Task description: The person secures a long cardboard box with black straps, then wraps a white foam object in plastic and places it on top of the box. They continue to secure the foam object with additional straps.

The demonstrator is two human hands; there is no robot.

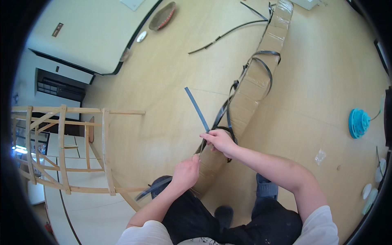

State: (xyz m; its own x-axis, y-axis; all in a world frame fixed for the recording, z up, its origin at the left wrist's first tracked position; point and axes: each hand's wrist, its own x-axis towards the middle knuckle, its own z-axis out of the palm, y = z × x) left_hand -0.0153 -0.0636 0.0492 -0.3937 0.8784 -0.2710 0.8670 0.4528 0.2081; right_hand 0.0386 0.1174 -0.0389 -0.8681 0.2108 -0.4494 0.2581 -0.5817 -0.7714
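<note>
A long cardboard box [251, 88] wrapped in clear tape runs diagonally away from between my legs. Several black plastic straps circle it, with knotted or bunched parts along its left edge. My left hand [186, 172] pinches a strap near the box's close end. Just above it, my right hand [222, 141] grips the strap between thumb and fingers. From the right hand a flat strap end [196, 107] sticks up and leftwards. A strap length [154, 187] shows beyond my left forearm; whether it joins the held strap is hidden.
A wooden slatted frame [62, 147] stands at left. Loose strap [228, 32] trails over the floor near the box's far end. A turquoise round plastic object [359, 123] and a clear plastic scrap [320, 156] lie at right. An oval basket-like object [163, 16] is near the far wall.
</note>
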